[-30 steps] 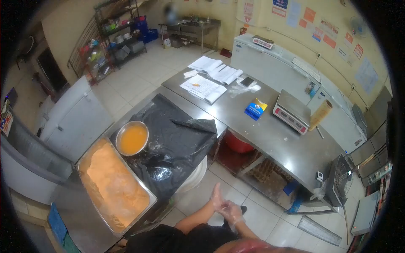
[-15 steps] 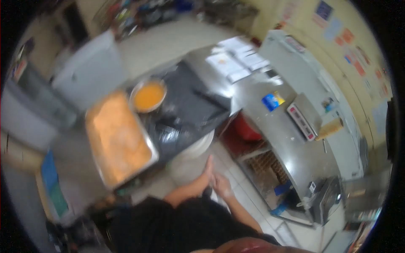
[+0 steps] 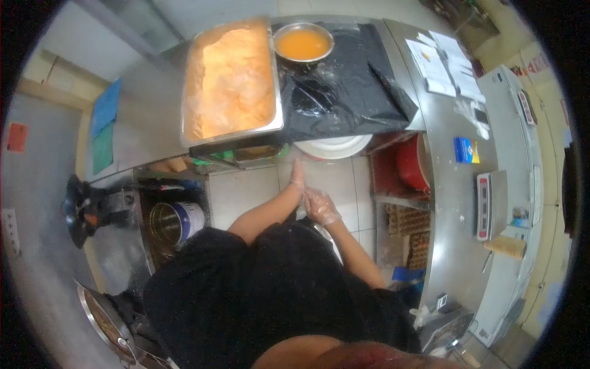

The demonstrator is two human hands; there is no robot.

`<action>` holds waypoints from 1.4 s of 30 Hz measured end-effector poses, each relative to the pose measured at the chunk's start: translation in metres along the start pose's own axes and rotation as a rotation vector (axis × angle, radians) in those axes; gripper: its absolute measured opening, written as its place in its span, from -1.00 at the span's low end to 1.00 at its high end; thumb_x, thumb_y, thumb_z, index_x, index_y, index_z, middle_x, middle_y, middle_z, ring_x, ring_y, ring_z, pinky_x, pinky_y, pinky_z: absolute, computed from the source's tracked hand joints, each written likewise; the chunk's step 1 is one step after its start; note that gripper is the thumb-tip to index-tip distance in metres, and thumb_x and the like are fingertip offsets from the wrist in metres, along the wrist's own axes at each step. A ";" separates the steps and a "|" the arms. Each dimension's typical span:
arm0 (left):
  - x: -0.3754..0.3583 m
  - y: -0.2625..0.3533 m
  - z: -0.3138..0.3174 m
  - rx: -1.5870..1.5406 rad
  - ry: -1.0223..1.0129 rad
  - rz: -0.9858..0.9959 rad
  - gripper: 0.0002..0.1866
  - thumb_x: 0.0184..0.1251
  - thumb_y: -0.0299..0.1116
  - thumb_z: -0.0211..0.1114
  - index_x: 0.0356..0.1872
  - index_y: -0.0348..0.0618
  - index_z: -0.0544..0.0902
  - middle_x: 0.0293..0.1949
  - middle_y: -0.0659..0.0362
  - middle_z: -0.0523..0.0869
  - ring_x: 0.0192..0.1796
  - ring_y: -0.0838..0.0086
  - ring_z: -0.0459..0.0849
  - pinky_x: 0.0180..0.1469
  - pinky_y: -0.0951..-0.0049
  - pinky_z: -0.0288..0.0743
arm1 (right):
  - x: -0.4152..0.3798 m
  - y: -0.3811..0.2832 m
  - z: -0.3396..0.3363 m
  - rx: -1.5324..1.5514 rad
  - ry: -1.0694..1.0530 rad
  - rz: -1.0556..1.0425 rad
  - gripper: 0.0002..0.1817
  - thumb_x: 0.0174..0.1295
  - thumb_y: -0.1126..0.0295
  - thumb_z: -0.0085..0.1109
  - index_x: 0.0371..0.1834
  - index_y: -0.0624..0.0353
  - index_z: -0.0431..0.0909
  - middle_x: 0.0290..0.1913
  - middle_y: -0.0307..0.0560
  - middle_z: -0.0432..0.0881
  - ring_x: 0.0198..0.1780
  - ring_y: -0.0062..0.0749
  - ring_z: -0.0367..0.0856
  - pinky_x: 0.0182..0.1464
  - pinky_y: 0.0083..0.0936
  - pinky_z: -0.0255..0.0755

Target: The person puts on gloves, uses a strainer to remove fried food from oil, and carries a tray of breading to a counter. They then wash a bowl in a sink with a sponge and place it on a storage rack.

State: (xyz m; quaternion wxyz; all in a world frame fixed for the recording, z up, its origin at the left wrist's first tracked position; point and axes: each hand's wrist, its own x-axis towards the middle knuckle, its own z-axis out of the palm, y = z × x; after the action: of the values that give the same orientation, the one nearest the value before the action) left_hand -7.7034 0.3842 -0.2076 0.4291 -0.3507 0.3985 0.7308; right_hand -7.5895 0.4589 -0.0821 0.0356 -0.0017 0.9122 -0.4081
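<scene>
My left hand [image 3: 297,176] is stretched out flat, seen edge-on, with the fingers pointing away from me. Clear plastic film shows around its base. Against the heel of that hand, my right hand [image 3: 322,207] is curled closed and wears a clear plastic glove. What its fingers pinch, if anything, is hidden. Both hands are in front of my body, above the tiled floor. Beyond them, a metal tray [image 3: 278,117] full of an orange, dusted mass [image 3: 236,83] sits at the counter's edge. Beside it stands a metal bowl [image 3: 332,44] of orange liquid [image 3: 302,45].
Black plastic sheeting [image 3: 350,80] covers part of the steel counter. On the right-hand counter are papers [image 3: 430,67], a blue-and-yellow packet [image 3: 466,150] and a scale [image 3: 491,206]. Below are a red container [image 3: 412,161], a white round lid [image 3: 335,147] and a tin bucket [image 3: 189,221].
My view has turned and moved closer to the counter, so the tray and bowl now lie straight ahead. My hands stay together, the right against the left. The picture is sharper.
</scene>
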 end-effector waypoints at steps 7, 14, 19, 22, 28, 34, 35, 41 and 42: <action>-0.046 0.005 0.011 0.191 -0.038 0.165 -0.03 0.14 0.58 -0.25 0.49 0.22 0.11 0.51 0.05 -0.01 0.50 0.02 -0.06 0.34 -0.43 -0.24 | -0.014 -0.044 -0.035 -0.031 -0.087 0.135 -0.75 0.35 0.26 -0.07 -0.20 0.22 0.51 -0.24 0.24 0.60 -0.17 0.17 0.57 -0.12 -0.03 0.43; 0.056 -0.028 -0.033 0.188 -0.026 0.096 -0.02 0.15 0.57 -0.24 0.52 0.22 -0.02 0.50 -0.03 -0.03 0.50 0.04 -0.04 0.24 -0.50 0.00 | -0.012 -0.013 -0.001 -0.123 -0.108 0.198 -0.75 0.35 0.25 -0.06 -0.22 0.23 0.49 -0.25 0.20 0.63 -0.17 0.16 0.58 -0.10 -0.03 0.41; 0.019 -0.011 -0.025 0.221 -0.118 0.246 -0.06 0.22 0.52 -0.24 0.53 0.24 -0.08 0.50 -0.02 -0.01 0.47 0.05 0.05 0.34 -0.27 0.04 | -0.009 -0.017 0.004 0.013 0.002 -0.012 -0.81 0.35 0.33 -0.08 -0.23 0.21 0.48 -0.33 0.17 0.60 -0.23 0.14 0.57 -0.14 -0.06 0.42; 0.021 0.002 -0.033 0.380 -0.261 0.365 -0.11 0.31 0.44 -0.22 0.53 0.19 -0.10 0.48 -0.01 0.08 0.45 0.08 0.10 0.40 -0.03 0.07 | -0.004 -0.034 -0.004 0.102 -0.008 -0.028 -0.83 0.35 0.37 -0.09 -0.25 0.21 0.47 -0.38 0.14 0.57 -0.27 0.12 0.57 -0.16 -0.09 0.43; -0.036 0.027 -0.020 0.407 -0.160 0.230 -0.25 0.41 0.30 -0.14 0.41 -0.05 0.24 0.31 0.03 0.41 0.24 0.21 0.45 0.26 0.14 0.32 | 0.010 -0.030 0.020 0.103 -0.020 -0.073 -0.85 0.35 0.40 -0.08 -0.29 0.20 0.46 -0.41 0.11 0.57 -0.32 0.09 0.55 -0.20 -0.12 0.42; -0.017 0.057 -0.066 0.434 -0.057 0.095 -0.30 0.38 0.32 -0.11 0.10 -0.12 0.55 -0.04 0.17 0.66 -0.12 0.42 0.65 -0.15 0.32 0.48 | 0.017 -0.064 -0.019 0.222 0.001 0.101 -0.79 0.34 0.28 0.03 -0.32 0.19 0.49 -0.46 0.12 0.54 -0.40 0.07 0.51 -0.27 -0.20 0.42; -0.023 0.069 -0.077 0.516 -0.023 0.109 -0.26 0.32 0.41 -0.09 0.04 -0.09 0.58 -0.08 0.20 0.66 -0.16 0.48 0.66 -0.26 0.41 0.49 | 0.022 -0.065 -0.030 0.261 -0.031 0.244 -0.77 0.34 0.24 0.06 -0.33 0.19 0.50 -0.47 0.13 0.53 -0.42 0.06 0.50 -0.29 -0.23 0.42; -0.103 0.153 -0.181 0.156 0.288 0.574 -0.75 0.36 -0.07 0.16 -0.21 -0.01 0.56 -0.40 0.32 0.53 -0.43 0.51 0.52 -0.37 0.42 0.42 | 0.082 -0.047 -0.056 0.144 0.133 0.331 -0.68 0.31 0.25 0.17 0.05 0.16 0.53 -0.34 0.09 0.68 -0.41 -0.36 0.60 -0.30 -0.35 0.49; -0.121 0.174 -0.195 0.052 0.290 0.679 -0.78 0.34 -0.11 0.19 -0.19 0.00 0.55 -0.41 0.33 0.52 -0.41 0.51 0.52 -0.40 0.45 0.41 | 0.099 -0.048 -0.056 0.148 0.127 0.327 -0.68 0.31 0.25 0.17 0.05 0.16 0.53 -0.34 0.09 0.68 -0.41 -0.36 0.60 -0.30 -0.35 0.49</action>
State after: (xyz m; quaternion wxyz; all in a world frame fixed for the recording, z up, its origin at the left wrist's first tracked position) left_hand -7.7814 0.1155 -0.1405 0.1099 -0.2873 0.5673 0.7639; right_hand -7.6931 0.4654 -0.0158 0.0436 0.1748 0.8682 -0.4623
